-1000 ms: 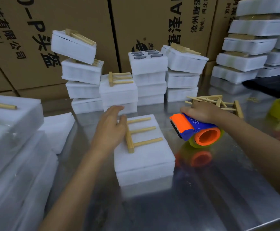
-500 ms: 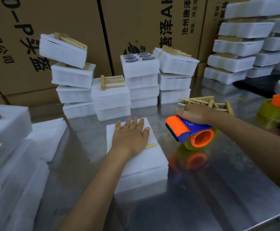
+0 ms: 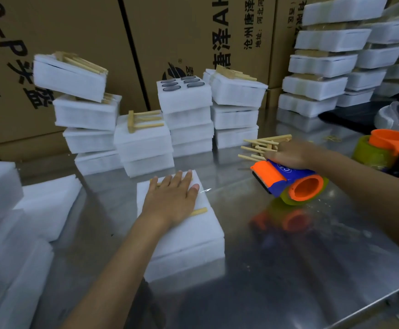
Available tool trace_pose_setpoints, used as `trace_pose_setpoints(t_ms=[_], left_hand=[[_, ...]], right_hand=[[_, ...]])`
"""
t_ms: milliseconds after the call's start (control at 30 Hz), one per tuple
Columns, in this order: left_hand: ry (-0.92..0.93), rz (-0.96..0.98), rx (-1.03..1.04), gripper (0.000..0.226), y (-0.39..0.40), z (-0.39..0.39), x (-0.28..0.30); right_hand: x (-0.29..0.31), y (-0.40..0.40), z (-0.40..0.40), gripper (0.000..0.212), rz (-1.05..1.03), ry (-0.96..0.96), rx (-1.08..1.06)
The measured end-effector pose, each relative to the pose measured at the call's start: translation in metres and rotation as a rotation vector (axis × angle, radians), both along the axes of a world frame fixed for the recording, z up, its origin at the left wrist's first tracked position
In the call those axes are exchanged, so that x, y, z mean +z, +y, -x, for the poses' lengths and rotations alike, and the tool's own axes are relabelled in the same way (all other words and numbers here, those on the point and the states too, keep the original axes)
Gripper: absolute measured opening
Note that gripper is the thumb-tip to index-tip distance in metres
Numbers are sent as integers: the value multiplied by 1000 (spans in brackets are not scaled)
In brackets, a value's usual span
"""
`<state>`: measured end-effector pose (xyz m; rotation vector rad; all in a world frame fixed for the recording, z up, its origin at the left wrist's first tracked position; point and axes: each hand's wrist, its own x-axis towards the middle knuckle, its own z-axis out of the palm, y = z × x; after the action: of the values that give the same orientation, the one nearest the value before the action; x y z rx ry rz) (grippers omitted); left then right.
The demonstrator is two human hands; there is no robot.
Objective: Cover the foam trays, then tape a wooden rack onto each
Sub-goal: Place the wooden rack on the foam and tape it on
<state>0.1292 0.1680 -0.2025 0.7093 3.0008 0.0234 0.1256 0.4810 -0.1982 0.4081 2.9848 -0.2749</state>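
Note:
A covered white foam tray (image 3: 189, 243) lies on the steel table in front of me. A wooden rack (image 3: 199, 211) lies on its lid, mostly hidden under my left hand (image 3: 171, 200), which presses flat on it with straight fingers. My right hand (image 3: 291, 154) grips the top of an orange and blue tape dispenser (image 3: 288, 182) standing on the table to the right of the tray. A pile of loose wooden racks (image 3: 260, 146) lies just behind that hand.
Stacks of foam trays (image 3: 186, 115), some with racks on top, stand at the back against cardboard boxes (image 3: 98, 27). More stacks rise at the right (image 3: 317, 67) and near left (image 3: 1, 233). Foam lids (image 3: 48, 205) lie left. A second tape dispenser (image 3: 388, 150) sits far right.
My left hand has slid from the tray's left side onto the rack and now lies flat over it. My right hand stays on the tape dispenser.

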Motion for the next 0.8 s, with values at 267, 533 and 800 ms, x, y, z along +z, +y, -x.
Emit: trace_pose_setpoints(t_ms=[267,533,800], left_hand=[[156,110,-18,54,31,-11,23],[-130,-424,-118,38,77,-16,14],[-232,-759,-132,24,72,-3,3]], right_hand=[[23,7,-20,50,-188,170,41],[18,-6,-26,54,-267,247,71],[17,-37,-24,55,-431,268,68]])
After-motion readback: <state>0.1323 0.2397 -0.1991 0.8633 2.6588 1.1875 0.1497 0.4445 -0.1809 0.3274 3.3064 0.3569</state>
